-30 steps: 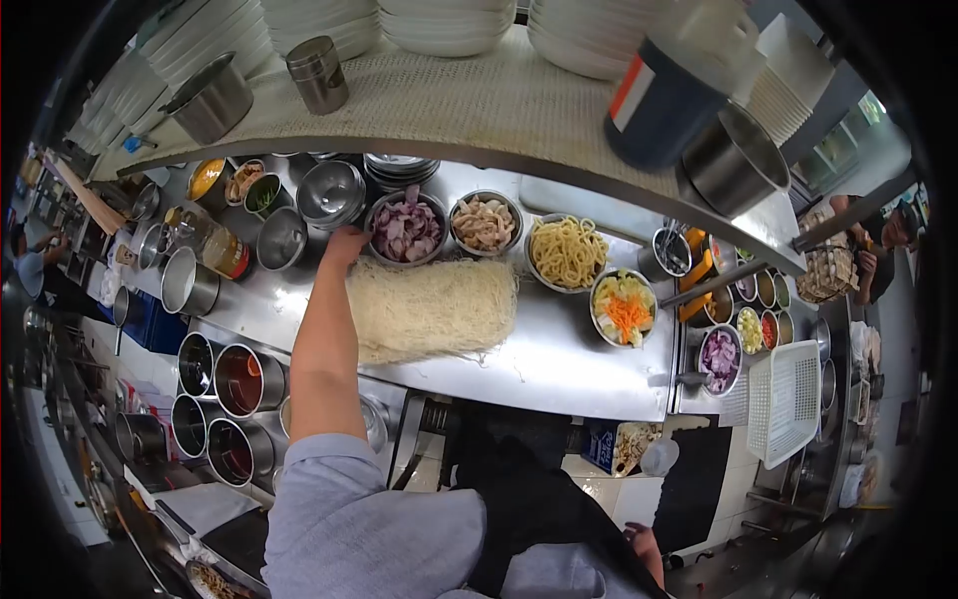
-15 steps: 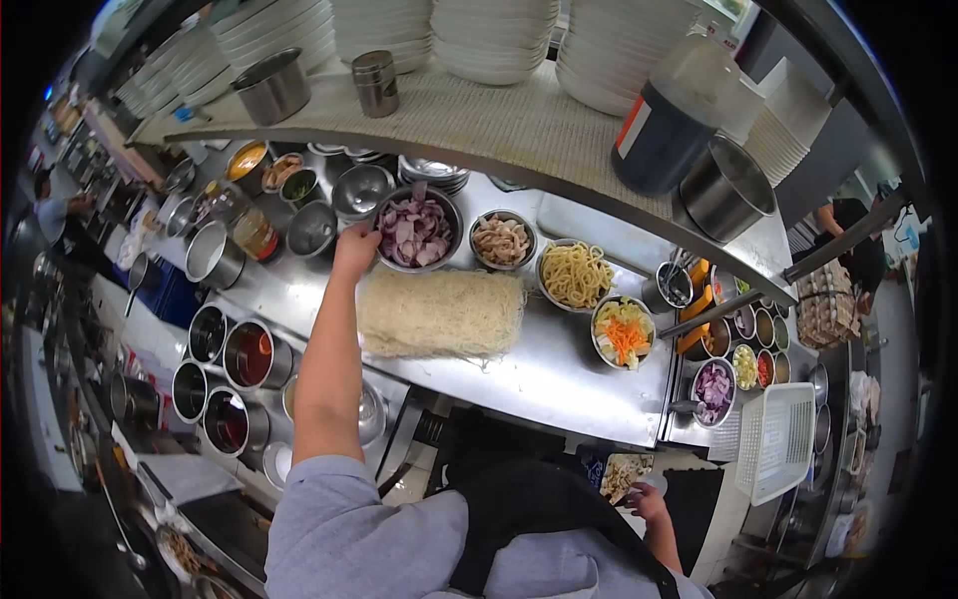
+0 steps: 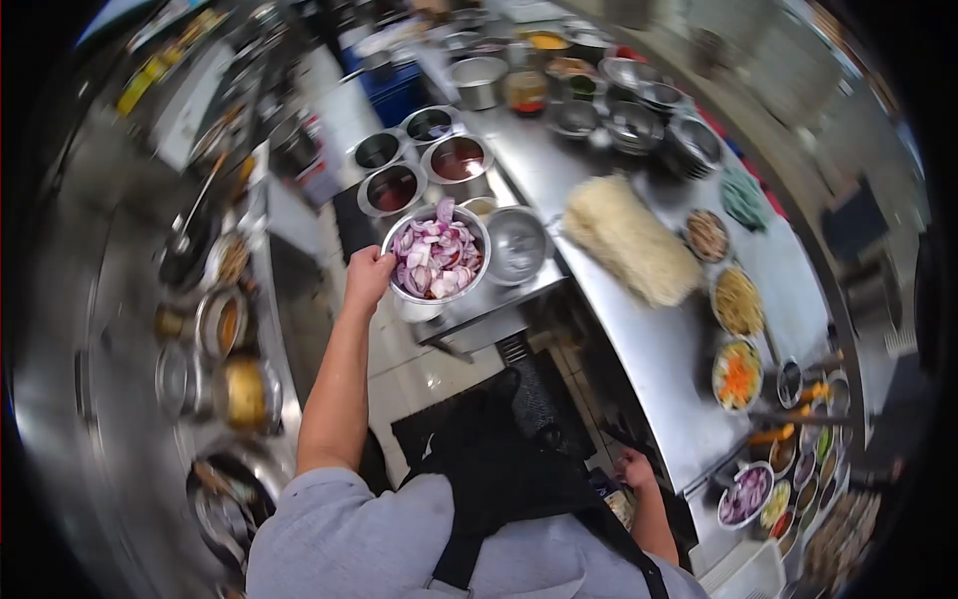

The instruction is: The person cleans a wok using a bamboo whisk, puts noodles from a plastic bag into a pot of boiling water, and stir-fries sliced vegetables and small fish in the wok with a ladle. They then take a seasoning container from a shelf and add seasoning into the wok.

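Note:
My left hand (image 3: 370, 276) grips the left rim of a metal bowl of sliced red onion (image 3: 437, 255). The bowl hangs in the air, in front of pots of dark and red sauce. My right hand (image 3: 633, 467) is low at my right side by the counter's edge, its fingers partly curled and blurred; whether it holds anything is not clear. A block of pale thin noodles (image 3: 634, 240) lies on the steel counter (image 3: 639, 344). Beside it stand bowls of sliced meat (image 3: 707, 236), yellow noodles (image 3: 737, 301) and shredded vegetables (image 3: 737, 376).
Sauce pots (image 3: 457, 160) and an empty clear bowl (image 3: 518, 246) stand on a side table. A cooking station with a wok (image 3: 225, 509) and a yellow-filled pot (image 3: 245, 393) is at the left. Small ingredient tubs (image 3: 777, 502) line the lower right.
The onion bowl has left the counter in my left hand and moved left over the aisle. The view has turned toward the stoves. My right hand stays low at my side.

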A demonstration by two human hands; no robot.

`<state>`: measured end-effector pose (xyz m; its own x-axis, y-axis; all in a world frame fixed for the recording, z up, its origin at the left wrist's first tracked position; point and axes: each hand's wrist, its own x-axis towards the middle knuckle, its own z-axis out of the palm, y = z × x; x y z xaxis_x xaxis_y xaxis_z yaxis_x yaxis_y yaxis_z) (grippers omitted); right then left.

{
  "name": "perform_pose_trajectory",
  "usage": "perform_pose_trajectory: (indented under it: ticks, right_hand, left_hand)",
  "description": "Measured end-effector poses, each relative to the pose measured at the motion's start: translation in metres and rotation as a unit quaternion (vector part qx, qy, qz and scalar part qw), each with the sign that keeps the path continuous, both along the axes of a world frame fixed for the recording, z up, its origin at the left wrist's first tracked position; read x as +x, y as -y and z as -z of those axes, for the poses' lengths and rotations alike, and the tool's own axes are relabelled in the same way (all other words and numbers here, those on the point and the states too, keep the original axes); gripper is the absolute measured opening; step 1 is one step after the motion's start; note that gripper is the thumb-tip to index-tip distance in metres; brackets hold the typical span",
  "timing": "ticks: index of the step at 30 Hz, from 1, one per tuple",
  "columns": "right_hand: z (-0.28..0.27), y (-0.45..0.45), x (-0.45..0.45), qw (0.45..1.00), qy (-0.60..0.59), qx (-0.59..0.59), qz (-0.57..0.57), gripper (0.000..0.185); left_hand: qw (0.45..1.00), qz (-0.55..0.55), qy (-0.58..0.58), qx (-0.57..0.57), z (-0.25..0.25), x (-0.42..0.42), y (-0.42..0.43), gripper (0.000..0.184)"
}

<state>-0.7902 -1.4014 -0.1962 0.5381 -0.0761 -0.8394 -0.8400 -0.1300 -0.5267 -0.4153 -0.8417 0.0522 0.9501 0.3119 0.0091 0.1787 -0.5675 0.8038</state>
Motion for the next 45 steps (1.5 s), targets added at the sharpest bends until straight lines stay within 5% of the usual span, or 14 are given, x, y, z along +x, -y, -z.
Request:
perform_pose_trajectory:
  ticks: [5,10,14,16,22,31,40,42,45]
  right_hand:
    - [-0.02,-0.06,0.078,0.991,0.065,-0.013,-0.114,0.043]
    - [-0.029,-0.179,0.168,0.958,0.098,-0.008,-0.271,0.041]
    - [-0.116,-0.344,0.257,0.938,0.087,0.061,-0.33,0.042]
    - [-0.137,-0.41,0.306,0.87,0.193,0.031,-0.452,0.044]
    - [-0.178,-0.519,0.383,0.862,0.256,0.004,-0.439,0.044]
    - [-0.174,-0.548,0.434,0.874,0.194,0.025,-0.445,0.046]
    - [-0.17,-0.613,0.598,0.907,0.2,0.006,-0.369,0.042]
    - [-0.192,-0.633,0.65,0.888,0.203,-0.006,-0.412,0.044]
    - [-0.21,-0.657,0.73,0.821,0.301,-0.032,-0.484,0.044]
  left_hand:
    - [0.992,-0.125,0.008,0.023,-0.002,-0.081,-0.127,0.027]
    - [0.978,-0.202,0.053,-0.017,0.048,-0.121,-0.26,0.028]
    - [0.97,-0.241,0.029,0.006,0.042,-0.154,-0.349,0.028]
    - [0.967,-0.254,0.022,-0.015,0.043,-0.166,-0.387,0.028]
    - [0.955,-0.293,0.005,-0.049,0.048,-0.182,-0.465,0.025]
    - [0.95,-0.285,0.002,-0.128,0.045,-0.078,-0.51,0.017]
    - [0.914,-0.325,0.021,-0.242,0.053,0.088,-0.61,0.01]
    - [0.879,-0.383,0.062,-0.277,0.036,0.112,-0.647,0.009]
    - [0.852,-0.48,0.118,-0.172,0.007,0.119,-0.726,0.012]
